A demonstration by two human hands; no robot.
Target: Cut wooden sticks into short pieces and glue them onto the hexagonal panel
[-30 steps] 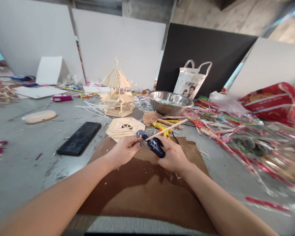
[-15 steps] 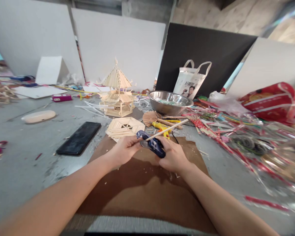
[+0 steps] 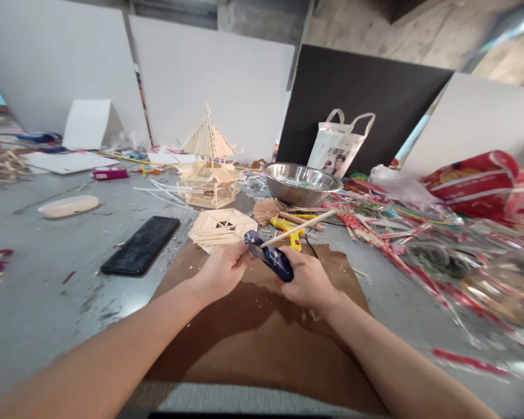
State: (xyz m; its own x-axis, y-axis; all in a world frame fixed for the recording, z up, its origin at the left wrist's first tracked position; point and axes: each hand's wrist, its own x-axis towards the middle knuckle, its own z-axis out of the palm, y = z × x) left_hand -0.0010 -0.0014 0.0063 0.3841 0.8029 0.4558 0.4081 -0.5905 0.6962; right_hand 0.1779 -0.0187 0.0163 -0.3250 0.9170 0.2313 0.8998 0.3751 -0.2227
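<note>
My right hand [image 3: 308, 276] is wrapped round the dark blue handles of a hand cutter with a metal blade [image 3: 276, 260], held above a brown sheet [image 3: 262, 337]. A thin pale wooden stick [image 3: 303, 227] crosses the cutter at its blade and points up to the right. My left hand [image 3: 225, 269] is closed at the blade end, fingers pinched; the stick's near end appears to run into them, though the fingertips are partly hidden. Just beyond lies a flat hexagonal panel of wooden sticks [image 3: 222, 226]. Behind it stands a small stick-built pagoda [image 3: 209, 160].
A yellow glue gun [image 3: 290, 230] lies beyond the cutter, near a steel bowl [image 3: 303, 183]. At left are a black phone [image 3: 140, 245] and a white oblong case [image 3: 68, 206]. Red-and-clear wrappings [image 3: 419, 256] clutter the right side. A white tote bag [image 3: 338, 145] leans behind.
The cutter has turned slightly in my hands, its blade now showing more below the stick. My left hand has shifted a little; stick and cutter stay together. Elsewhere the table looks the same.
</note>
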